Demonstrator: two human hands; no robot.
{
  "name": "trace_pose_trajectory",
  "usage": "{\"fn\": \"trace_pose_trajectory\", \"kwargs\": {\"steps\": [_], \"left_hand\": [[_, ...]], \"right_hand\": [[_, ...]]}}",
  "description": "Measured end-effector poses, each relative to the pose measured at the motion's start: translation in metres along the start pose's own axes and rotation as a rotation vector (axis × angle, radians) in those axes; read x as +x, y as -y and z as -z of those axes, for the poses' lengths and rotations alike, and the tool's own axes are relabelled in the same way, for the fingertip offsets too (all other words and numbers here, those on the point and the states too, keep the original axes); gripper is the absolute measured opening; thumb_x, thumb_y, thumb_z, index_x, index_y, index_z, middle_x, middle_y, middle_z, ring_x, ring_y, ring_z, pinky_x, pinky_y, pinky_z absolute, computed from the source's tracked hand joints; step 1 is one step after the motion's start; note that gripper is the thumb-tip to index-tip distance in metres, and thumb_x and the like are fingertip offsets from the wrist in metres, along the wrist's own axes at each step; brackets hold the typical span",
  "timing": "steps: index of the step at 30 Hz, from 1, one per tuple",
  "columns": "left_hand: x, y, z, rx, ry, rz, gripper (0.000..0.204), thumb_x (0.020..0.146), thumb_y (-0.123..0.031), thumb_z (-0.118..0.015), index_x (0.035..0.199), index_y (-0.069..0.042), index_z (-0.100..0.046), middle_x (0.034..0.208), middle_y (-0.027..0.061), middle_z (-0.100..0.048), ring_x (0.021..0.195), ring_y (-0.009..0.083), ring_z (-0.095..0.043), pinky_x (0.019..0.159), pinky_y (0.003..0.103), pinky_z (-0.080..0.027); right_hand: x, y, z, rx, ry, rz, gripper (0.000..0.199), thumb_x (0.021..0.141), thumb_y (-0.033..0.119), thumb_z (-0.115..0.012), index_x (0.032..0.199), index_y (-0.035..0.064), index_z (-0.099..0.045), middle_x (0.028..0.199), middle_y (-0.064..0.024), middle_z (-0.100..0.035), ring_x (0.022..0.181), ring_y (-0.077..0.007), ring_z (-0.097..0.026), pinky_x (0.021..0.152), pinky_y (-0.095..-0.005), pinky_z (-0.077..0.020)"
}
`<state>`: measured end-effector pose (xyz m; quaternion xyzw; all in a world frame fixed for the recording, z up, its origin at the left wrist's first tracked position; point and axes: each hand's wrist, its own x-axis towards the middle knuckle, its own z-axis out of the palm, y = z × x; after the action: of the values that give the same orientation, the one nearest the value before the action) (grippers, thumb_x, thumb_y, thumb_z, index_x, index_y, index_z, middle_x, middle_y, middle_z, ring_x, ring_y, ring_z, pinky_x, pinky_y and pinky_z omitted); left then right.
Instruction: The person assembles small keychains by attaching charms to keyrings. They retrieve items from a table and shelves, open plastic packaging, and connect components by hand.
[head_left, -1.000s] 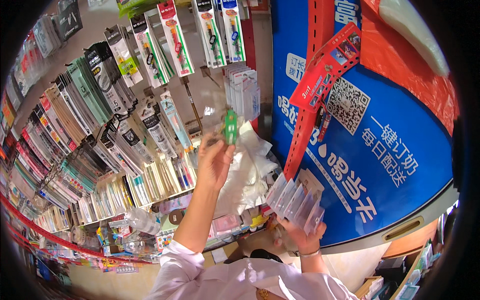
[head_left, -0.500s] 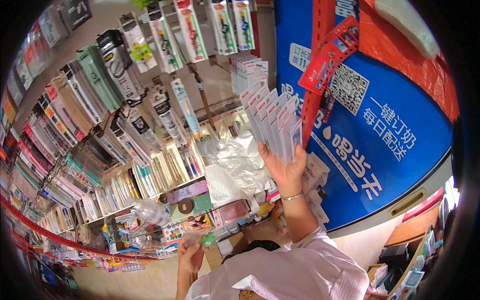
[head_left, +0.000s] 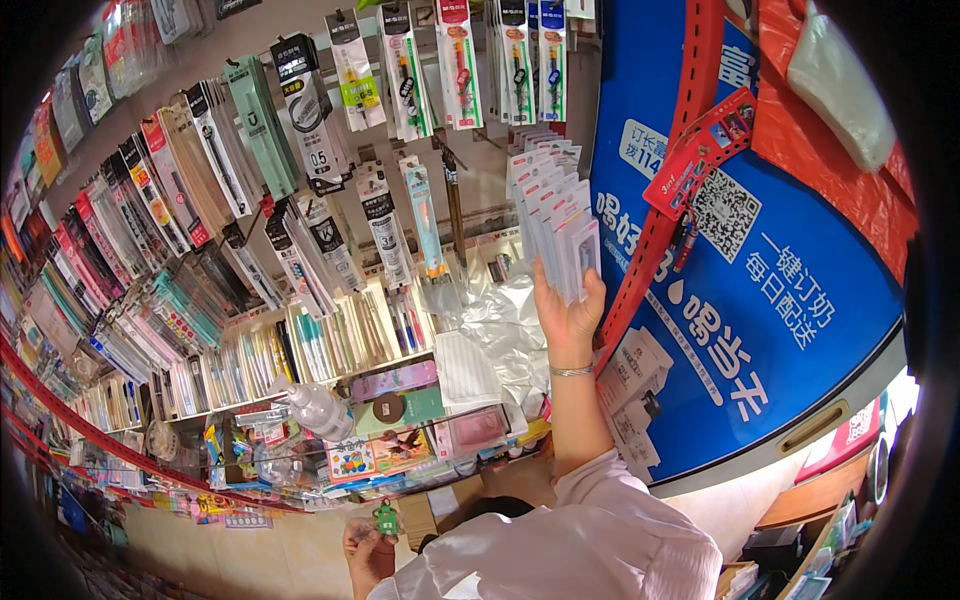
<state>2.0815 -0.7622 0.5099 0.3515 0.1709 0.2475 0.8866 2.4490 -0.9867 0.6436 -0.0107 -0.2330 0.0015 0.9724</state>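
Raised to the rack, my right hand grips the lower edge of a row of white blister packs, with the thumb on the right side and fingers on the left. The packs hang one behind another, and what is inside them is too small to make out. A silver bracelet circles that wrist. Low down near my body, my left hand is closed on a small green trinket, whose green part sticks out above the fingers. Its exact kind cannot be told.
Pen packs hang in rows on hooks at the upper left. Below them stands a long row of pens, with a clear pump bottle and a crumpled plastic bag nearby. A blue panel with a red strip rises at right.
The view has shifted, so the rack sits further right. My left hand has come down and nearer my body with the green trinket. My right hand remains at the blister packs, which now hang more upright.
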Motion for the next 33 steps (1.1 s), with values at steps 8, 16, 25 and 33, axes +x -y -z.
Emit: {"fn": "trace_pose_trajectory", "kwargs": {"steps": [8,16,25,33], "left_hand": [[0.000,-0.001,0.003,-0.034,0.002,-0.057,0.014,0.081,-0.004,-0.063,0.092,-0.005,-0.054,0.082,0.0075,-0.060,0.076,0.0198,-0.060,0.064,0.030,-0.051],[-0.001,0.003,-0.007,-0.044,-0.020,-0.029,0.015,0.081,-0.004,-0.063,0.093,-0.006,-0.054,0.081,0.0070,-0.060,0.076,0.0201,-0.062,0.065,0.031,-0.053],[0.001,0.009,0.000,-0.060,-0.044,-0.014,0.016,0.080,-0.003,-0.064,0.092,-0.006,-0.055,0.080,0.0057,-0.060,0.075,0.0182,-0.060,0.065,0.031,-0.053],[0.001,0.010,0.007,-0.056,-0.091,-0.004,0.018,0.080,-0.004,-0.065,0.094,-0.007,-0.055,0.081,0.0063,-0.061,0.078,0.0186,-0.061,0.066,0.030,-0.053]], "right_hand": [[0.005,-0.006,0.003,-0.074,0.037,-0.053,0.060,0.077,0.012,-0.070,0.130,-0.0009,-0.045,0.132,-0.0138,-0.052,0.125,-0.0284,-0.048,0.110,-0.0419,-0.0370],[0.010,-0.001,0.008,-0.055,0.022,-0.051,0.058,0.079,0.012,-0.067,0.130,-0.0026,-0.045,0.133,-0.0152,-0.051,0.126,-0.0295,-0.047,0.110,-0.0421,-0.0369],[0.004,-0.001,0.013,-0.080,0.035,-0.043,0.064,0.074,0.013,-0.073,0.130,-0.0017,-0.045,0.133,-0.0143,-0.051,0.127,-0.0291,-0.047,0.111,-0.0422,-0.0352],[0.007,-0.006,0.017,-0.057,0.011,-0.014,0.065,0.074,0.014,-0.072,0.131,-0.0001,-0.045,0.133,-0.0134,-0.051,0.127,-0.0289,-0.047,0.111,-0.0428,-0.0357]]}}
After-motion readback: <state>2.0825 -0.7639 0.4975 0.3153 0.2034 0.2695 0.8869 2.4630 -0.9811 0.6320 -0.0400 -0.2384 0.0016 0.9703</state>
